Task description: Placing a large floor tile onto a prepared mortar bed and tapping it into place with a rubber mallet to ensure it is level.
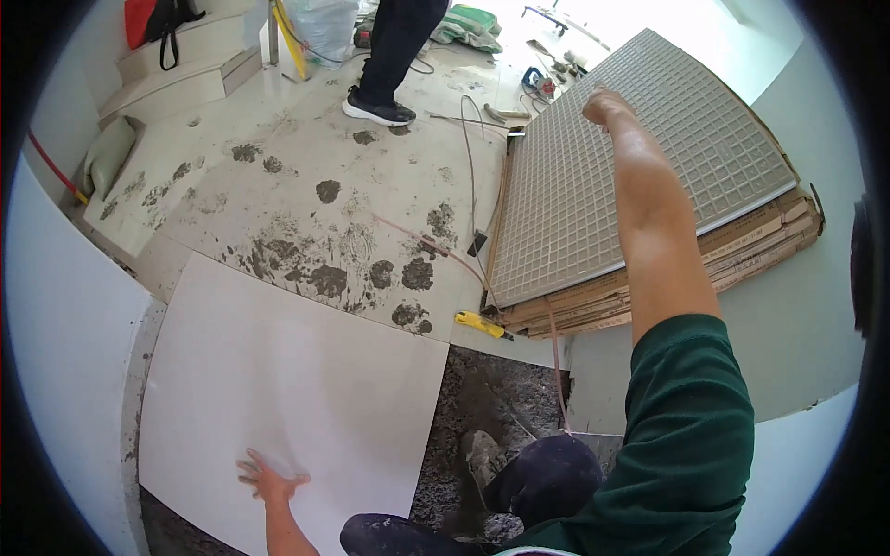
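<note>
Far left, a grey sack [109, 165] is slumping against the wall. Next, a large pale tile [315, 371] is lying flat on the floor, edge meeting the muddied tiles [315, 222] beyond. The left hand [269, 478] is resting palm-down on it, grip spread wide, perhaps for bracing the crouching body. Further up, a co-worker's shoe [378, 109] is standing on the floor. Right of the pale tile, dark rough bedding [468, 394] is showing; a yellow knife [479, 322] is lying just beyond, seemingly parked within reach. Farther right, a grid-backed tile [640, 157] is lying over cardboard packaging [667, 271], likely protecting it. The right hand [608, 107] is reaching over the grid, fingers curling inward; cannot tell whether this grip is pinching anything.
</note>
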A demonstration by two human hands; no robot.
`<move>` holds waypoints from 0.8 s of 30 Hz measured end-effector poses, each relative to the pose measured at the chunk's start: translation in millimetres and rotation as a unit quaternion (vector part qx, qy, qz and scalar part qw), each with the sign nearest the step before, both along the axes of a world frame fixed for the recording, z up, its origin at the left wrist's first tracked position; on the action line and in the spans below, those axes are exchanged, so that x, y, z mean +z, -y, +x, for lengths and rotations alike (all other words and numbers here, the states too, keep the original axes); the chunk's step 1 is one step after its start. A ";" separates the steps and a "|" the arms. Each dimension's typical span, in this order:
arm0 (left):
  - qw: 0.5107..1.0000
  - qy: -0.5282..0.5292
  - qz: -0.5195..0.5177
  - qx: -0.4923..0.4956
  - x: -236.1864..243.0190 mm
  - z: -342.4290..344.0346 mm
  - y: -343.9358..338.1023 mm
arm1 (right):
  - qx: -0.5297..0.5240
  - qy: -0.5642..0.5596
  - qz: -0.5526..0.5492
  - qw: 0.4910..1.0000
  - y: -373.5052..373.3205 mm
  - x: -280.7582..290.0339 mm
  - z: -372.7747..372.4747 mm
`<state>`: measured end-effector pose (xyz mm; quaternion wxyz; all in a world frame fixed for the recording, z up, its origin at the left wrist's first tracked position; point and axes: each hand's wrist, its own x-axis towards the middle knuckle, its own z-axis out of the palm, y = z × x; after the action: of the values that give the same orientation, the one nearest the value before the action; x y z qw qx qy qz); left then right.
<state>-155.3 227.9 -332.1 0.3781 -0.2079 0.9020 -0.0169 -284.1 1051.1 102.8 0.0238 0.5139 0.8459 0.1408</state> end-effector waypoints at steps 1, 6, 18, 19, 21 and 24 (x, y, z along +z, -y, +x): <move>1.000 0.000 -0.001 0.000 -0.7 -0.7 1.9 | 0.000 0.000 -0.001 1.000 5.6 1.7 -1.4; 1.000 0.000 0.018 -0.006 -5.7 -4.3 -6.6 | 0.026 0.011 0.019 0.999 -6.5 9.3 8.7; 1.000 0.006 0.015 -0.007 -5.1 -4.1 -3.4 | 0.032 0.011 0.013 0.999 -6.0 4.5 14.5; 1.000 0.005 0.015 -0.006 -5.0 -3.3 -2.8 | 0.033 0.010 0.013 0.999 -5.7 3.4 13.9; 1.000 0.005 0.007 -0.016 -4.3 -2.9 -4.9 | 0.035 0.014 0.019 0.999 -7.6 0.4 13.7; 1.000 0.013 0.007 -0.009 -1.9 -5.3 -8.2 | 0.031 0.024 0.002 0.999 -11.5 1.9 14.1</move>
<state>-160.6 236.1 -333.9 0.3915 -0.1964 0.8988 -0.0166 -269.9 1062.7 104.7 0.0387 0.4835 0.8605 0.1555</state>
